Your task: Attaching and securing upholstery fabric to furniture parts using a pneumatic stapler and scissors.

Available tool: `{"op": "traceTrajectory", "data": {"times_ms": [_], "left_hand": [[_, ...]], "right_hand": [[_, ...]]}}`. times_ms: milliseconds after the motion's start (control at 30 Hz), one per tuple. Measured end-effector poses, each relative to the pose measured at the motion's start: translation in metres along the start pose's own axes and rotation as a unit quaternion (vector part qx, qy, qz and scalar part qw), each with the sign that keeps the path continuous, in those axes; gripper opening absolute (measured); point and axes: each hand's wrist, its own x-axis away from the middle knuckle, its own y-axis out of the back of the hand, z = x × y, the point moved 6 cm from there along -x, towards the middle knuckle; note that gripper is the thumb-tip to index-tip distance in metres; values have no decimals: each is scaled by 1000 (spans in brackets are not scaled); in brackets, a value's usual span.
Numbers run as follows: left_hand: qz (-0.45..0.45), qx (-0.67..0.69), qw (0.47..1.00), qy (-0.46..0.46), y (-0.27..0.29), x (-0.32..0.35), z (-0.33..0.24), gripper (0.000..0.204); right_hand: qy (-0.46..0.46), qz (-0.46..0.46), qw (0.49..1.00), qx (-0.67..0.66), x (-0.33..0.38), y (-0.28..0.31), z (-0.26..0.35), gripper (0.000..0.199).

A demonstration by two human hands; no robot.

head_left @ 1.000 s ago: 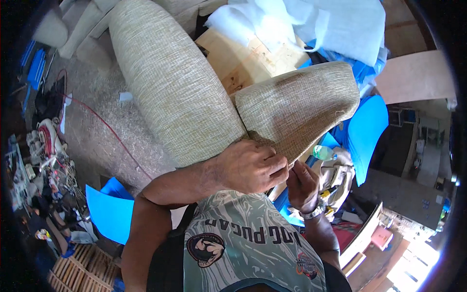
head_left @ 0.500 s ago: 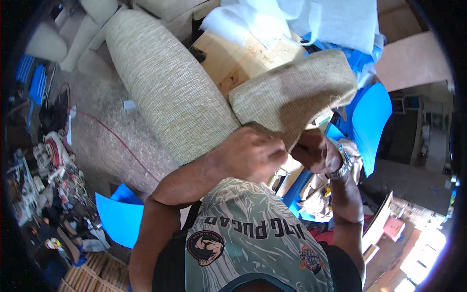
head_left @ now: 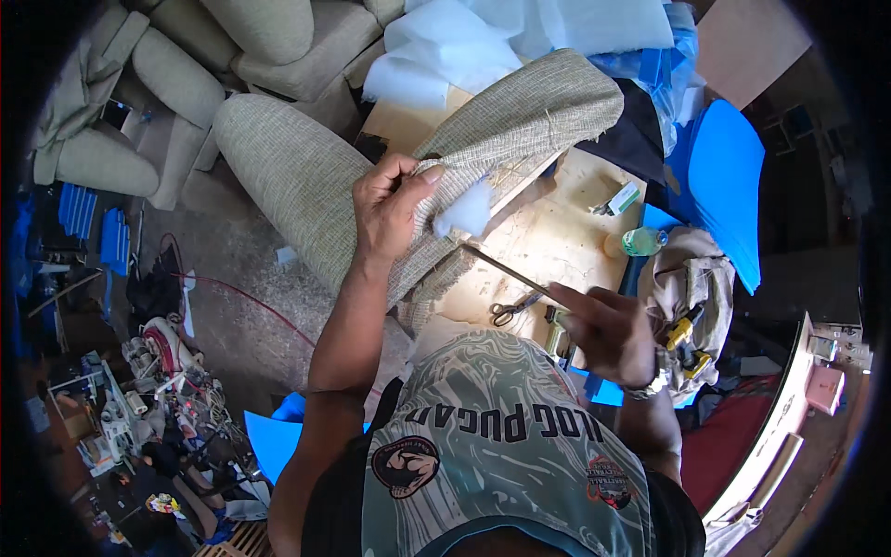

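Left hand (head_left: 388, 206) pinches the open edge of a beige woven cushion cover (head_left: 520, 116), thumb and fingers closed on the fabric near its lower hem. White stuffing (head_left: 462, 213) bulges out of the opening just right of that pinch, touching the cover edge. Right hand (head_left: 608, 334) is closed on a thin straight tool (head_left: 506, 270), long and needle-like; its tip points up-left toward the stuffing, close to it, contact not clear. How the fingers wrap the tool's near end is hidden by the hand itself.

Cover lies partly over a plywood worktable (head_left: 566, 241), its far end raised toward the top of the view. Scissors (head_left: 513, 308) lie on the table just left of the right hand, not touched. Small green bottle (head_left: 640, 241) stands further right, near a blue foam sheet (head_left: 729, 176). A beige upholstered cushion (head_left: 288, 176) sits left of the left hand, against the cover. White wadding (head_left: 483, 46) is piled at the top, cut off by the frame edge. Floor clutter lower left is too small to make out.
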Motion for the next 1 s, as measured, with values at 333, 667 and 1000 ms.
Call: {"op": "traceTrajectory", "data": {"times_ms": [333,667,1000], "left_hand": [[31,-170,985,-6,-5,13,-24,20],[109,-424,890,-130,-24,79,-25,24],[22,-264,937,-228,12,75,-11,20]], "right_hand": [[-12,-19,996,83,-15,-34,-25,36],[13,20,991,133,-60,-30,-23,36],[92,198,974,65,-161,-34,-4,32]]}}
